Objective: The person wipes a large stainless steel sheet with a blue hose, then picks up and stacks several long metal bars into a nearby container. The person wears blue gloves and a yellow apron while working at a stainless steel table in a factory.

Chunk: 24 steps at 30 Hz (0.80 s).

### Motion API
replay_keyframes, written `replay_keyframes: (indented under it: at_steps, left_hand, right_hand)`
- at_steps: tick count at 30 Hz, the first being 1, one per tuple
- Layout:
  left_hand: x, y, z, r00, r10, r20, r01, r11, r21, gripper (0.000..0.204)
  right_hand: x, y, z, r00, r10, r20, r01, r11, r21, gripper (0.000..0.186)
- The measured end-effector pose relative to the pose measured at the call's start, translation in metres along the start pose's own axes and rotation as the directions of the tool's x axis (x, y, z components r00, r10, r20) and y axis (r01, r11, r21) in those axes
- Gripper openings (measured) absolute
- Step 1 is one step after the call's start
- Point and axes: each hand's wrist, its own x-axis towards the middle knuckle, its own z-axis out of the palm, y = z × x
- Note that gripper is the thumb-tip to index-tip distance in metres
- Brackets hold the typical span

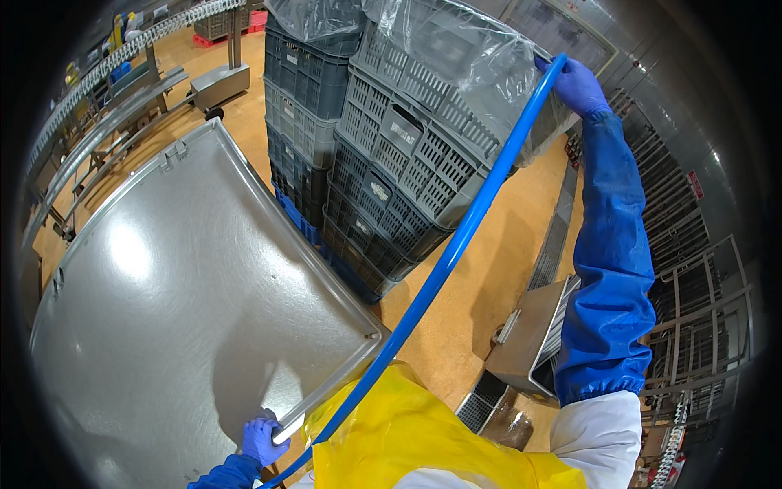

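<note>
My right hand (577, 85), in a purple glove, is raised at the upper right, closed on the top of a long blue tube (464, 236) beside the clear plastic cover (456, 45) of stacked grey crates (407, 130). The tube runs diagonally down past my yellow apron (407, 432) to the lower edge. My left hand (265, 440), also gloved, is at the lower middle, closed on the near edge of a large stainless steel table (147, 318). The tube passes just right of that hand.
Orange floor (432, 318) lies between table and crates, with a steel bin (521, 350) and drain grate (476, 403) at lower right. Wire racks (692, 310) line the right. Steel conveyor frames (122, 130) and a wheeled stand (218, 85) stand at upper left.
</note>
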Motion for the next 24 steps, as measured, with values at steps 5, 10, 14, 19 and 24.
replay_keyframes:
  at_steps: [5, 10, 14, 19, 24]
  left_hand:
    - [0.001, -0.002, 0.001, 1.000, 0.008, -0.007, -0.008, 0.999, -0.032, 0.056]
    - [0.002, 0.002, -0.001, 1.000, 0.016, -0.022, -0.016, 0.999, -0.033, 0.056]
    - [0.004, -0.009, 0.002, 0.999, -0.013, 0.030, 0.014, 0.998, -0.056, 0.054]
    - [0.011, 0.023, 0.005, 0.995, 0.066, -0.072, -0.065, 0.998, 0.007, 0.027]
    - [0.033, 0.021, 0.040, 0.993, -0.104, -0.056, 0.104, 0.995, 0.006, 0.023]
  right_hand:
    - [0.000, 0.006, -0.001, 1.000, -0.002, -0.005, 0.002, 1.000, 0.019, 0.055]
    - [-0.001, 0.002, -0.002, 1.000, 0.008, 0.003, -0.008, 1.000, 0.020, 0.054]
    - [-0.005, 0.001, -0.004, 1.000, 0.023, 0.001, -0.023, 0.999, 0.037, 0.053]
    - [0.004, 0.022, -0.013, 0.995, -0.100, -0.020, 0.101, 0.991, 0.089, 0.051]
    - [0.003, 0.021, -0.050, 1.000, -0.006, -0.013, 0.006, 1.000, -0.014, 0.051]
